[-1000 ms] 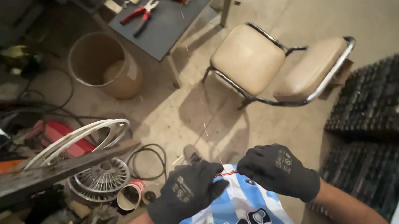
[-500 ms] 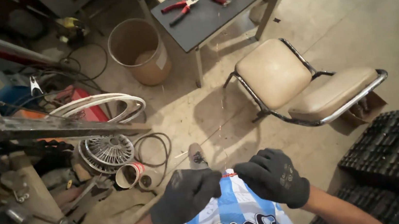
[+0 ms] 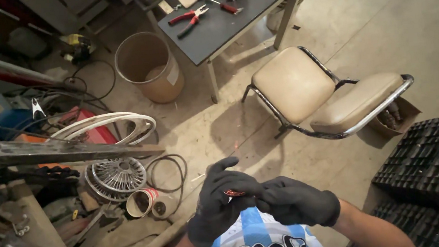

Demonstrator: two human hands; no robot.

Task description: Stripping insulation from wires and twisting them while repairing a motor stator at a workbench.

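Both my hands wear dark work gloves and meet in front of my striped blue-and-white shirt [image 3: 257, 240]. My left hand [image 3: 218, 207] pinches a small reddish object [image 3: 233, 193] between thumb and fingers, with the forefinger stretched out. My right hand [image 3: 296, 203] is curled and its fingertips touch the left hand just beside that small object. What the small object is cannot be made out.
A tan padded chair [image 3: 313, 90] with a chrome frame stands ahead. A dark table [image 3: 231, 17] holds red-handled pliers [image 3: 188, 19]. A cardboard drum [image 3: 149, 66], a white rim [image 3: 107, 126], a wire hubcap [image 3: 120, 175] and clutter lie left. Black crates [image 3: 432, 156] sit right.
The view has swung right and down. My hands have come together and my left hand now pinches a small reddish object.
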